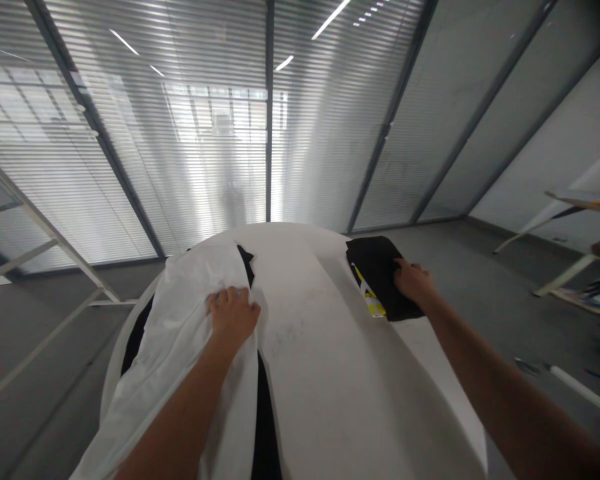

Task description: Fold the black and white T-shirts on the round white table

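On the table point(310, 360), the left hand point(234, 315) lies unclenched on white cloth point(193, 283) over black fabric point(266, 423), seemingly steadying it, while the right hand point(414, 281) touches a black bundle point(375, 267) near the right edge, its grip, pinching or pressing, unclear to me.

Glass partitions point(325, 127) with blinds point(130, 127) suggest an office.

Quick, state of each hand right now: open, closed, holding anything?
Left hand: open, palm down on the white cloth.
Right hand: touching the black item; whether it's closed on it can't be told.
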Demonstrator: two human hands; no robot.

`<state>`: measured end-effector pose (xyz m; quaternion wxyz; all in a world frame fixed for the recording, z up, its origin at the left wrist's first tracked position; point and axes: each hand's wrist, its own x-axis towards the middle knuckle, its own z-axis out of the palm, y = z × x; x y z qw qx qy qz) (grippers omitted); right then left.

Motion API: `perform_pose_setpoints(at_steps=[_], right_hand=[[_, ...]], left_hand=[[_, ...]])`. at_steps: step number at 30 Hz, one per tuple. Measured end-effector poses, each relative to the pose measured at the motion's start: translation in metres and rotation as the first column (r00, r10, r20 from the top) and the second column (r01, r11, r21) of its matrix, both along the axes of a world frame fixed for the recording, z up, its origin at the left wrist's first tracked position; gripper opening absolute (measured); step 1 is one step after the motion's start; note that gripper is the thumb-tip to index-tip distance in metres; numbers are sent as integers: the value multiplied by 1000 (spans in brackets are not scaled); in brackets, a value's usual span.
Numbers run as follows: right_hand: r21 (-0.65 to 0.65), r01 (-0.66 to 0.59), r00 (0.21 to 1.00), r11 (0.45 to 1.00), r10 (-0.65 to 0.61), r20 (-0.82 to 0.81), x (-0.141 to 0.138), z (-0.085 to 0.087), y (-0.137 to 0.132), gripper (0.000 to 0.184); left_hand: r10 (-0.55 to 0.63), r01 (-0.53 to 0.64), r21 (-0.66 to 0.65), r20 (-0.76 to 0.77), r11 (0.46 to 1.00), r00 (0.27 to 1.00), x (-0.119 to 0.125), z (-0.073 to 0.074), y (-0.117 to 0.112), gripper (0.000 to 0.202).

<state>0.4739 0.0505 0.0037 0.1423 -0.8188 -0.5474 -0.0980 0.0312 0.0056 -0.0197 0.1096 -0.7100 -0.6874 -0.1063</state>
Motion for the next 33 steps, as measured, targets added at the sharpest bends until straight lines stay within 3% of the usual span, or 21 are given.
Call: perform_pose_setpoints(at_steps=[2,4,6,9,13,15,18,21,23,26,30,33], right_hand=[[55,79,997,995,-79,6,-18,-3,-6,44],[146,46,996,988,-56,64,-41,3,-11,40],[240,-62,993,969,36,110,-69,12,-15,36],[245,-244,970,938,240,49,-115,16,-17,30],[141,-449,889,882,457,-28,-168,-11,-18,30],[98,-487,871,868,491,-25,-186,-29,-19,33],[51,-511,859,858,512,-7,-196,-45,-20,33],[49,-520,853,853,521,-16,-194,-48,-20,32],[56,-527,848,848,529,-26,-191,-46,-19,32],[57,-525,849,849,527,-38,-189,-45,-18,32],[36,-516,854,856,518,-48,-190,-44,-18,32],[27,-515,855,857,515,-56,-191,-41,-19,33]], left_hand=[[10,-10,-18,12,1000,1000,0,1,0,46],[16,-15,-27,29,1000,999,0,2,1,45],[21,-20,-28,44,999,999,0,2,2,42],[40,-39,-21,50,999,998,0,2,4,36],[71,-71,-13,74,997,995,-1,2,7,29],[82,-83,3,103,997,991,-1,2,9,27],[111,-117,26,178,993,978,-1,3,12,23],[139,-152,17,312,988,940,-5,6,17,21],[154,-181,18,442,983,884,-11,9,21,21],[131,-238,74,659,968,741,-23,20,23,16],[48,-289,104,879,952,474,-33,46,14,18],[-57,-217,117,963,969,263,-34,63,2,34]])
